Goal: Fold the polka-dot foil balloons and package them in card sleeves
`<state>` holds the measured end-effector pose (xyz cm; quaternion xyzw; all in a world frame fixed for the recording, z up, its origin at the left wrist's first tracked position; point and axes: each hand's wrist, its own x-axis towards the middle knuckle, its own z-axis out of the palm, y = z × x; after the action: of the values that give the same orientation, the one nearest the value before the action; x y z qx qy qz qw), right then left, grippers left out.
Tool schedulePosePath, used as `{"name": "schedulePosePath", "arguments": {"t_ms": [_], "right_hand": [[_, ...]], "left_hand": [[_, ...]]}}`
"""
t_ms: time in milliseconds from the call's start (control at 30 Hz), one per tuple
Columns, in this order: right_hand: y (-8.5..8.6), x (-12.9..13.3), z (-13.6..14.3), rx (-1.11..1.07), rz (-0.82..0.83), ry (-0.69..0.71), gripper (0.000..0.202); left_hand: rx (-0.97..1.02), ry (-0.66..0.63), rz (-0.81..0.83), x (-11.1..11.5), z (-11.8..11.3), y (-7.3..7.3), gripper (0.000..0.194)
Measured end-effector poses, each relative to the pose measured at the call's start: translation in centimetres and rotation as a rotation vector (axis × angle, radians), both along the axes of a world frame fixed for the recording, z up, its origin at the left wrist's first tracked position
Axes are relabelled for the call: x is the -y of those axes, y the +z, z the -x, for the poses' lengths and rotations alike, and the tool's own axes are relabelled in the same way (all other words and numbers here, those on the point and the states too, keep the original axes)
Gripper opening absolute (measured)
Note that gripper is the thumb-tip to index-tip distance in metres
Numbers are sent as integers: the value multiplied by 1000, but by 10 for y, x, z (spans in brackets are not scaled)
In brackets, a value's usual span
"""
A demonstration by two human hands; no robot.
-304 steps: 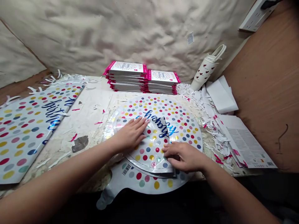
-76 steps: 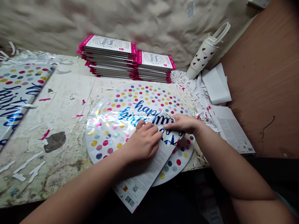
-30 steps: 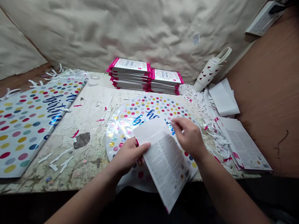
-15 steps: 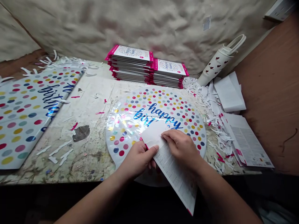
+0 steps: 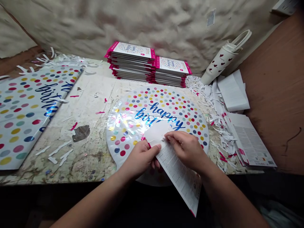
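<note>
– Over the front edge of the worktable (image 5: 91, 166), which way does the printed card sleeve (image 5: 179, 171) lie?

– Slantwise. Its long axis runs from the plain white flap (image 5: 155, 131), up and to the left, down to a pink-tipped corner at the lower right, beyond the table's edge.

– And what is under it?

– The flat, dotted balloon (image 5: 163, 96), on the table. The flap covers part of the blue lettering.

– Which hand is nearer?

– Both are on it. The left hand (image 5: 143, 155) holds the left long edge, just below the flap, thumb on top and fingers curled underneath.

– The right hand (image 5: 187, 150)?

– It comes in from the other side. Thumb and forefinger bunch narrowly where the white flap meets the printed panel; whether they pinch anything or only rest there, I can't tell.

– So the flap is ahead of those fingertips?

– Yes, ahead and a little to the left. The printed panel runs the opposite way, back towards the person, partly hidden by the right hand.
</note>
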<state>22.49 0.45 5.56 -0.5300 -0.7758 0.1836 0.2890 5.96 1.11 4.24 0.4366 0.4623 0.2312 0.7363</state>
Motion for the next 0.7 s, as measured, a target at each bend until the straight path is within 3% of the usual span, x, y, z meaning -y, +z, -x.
{"name": "schedulePosePath", "arguments": {"t_ms": [67, 167, 267, 367, 400, 467, 533, 567, 633, 700], "right_hand": [[-3, -2, 3, -37, -2, 11, 20], [-8, -4, -4, -17, -173, -23, 16], [-2, -2, -40, 121, -258, -281, 19], [16, 9, -77, 478, -115, -544, 24], [20, 14, -80, 550, -85, -531, 27], [24, 23, -67, 559, -79, -323, 44], [19, 26, -39, 471, -126, -72, 59], [15, 24, -25, 424, -177, -26, 55], [7, 15, -10, 306, -299, 24, 46], [-1, 3, -12, 149, -403, 125, 43]], "left_hand": [[26, 9, 14, 0, -1, 0, 33], [13, -11, 4, 0, 0, 1, 36], [-40, 38, -7, -4, 8, -3, 35], [-81, 181, -47, -7, 12, -9, 30], [-75, 228, -56, -6, 11, -9, 26], [-45, 276, -60, -2, 5, -7, 24], [-29, 212, -113, 3, 1, -1, 29], [-48, 163, -196, 4, 3, 3, 31], [-171, 177, -529, -1, 14, 10, 43], [-369, 295, -999, -14, 35, 14, 62]]}}
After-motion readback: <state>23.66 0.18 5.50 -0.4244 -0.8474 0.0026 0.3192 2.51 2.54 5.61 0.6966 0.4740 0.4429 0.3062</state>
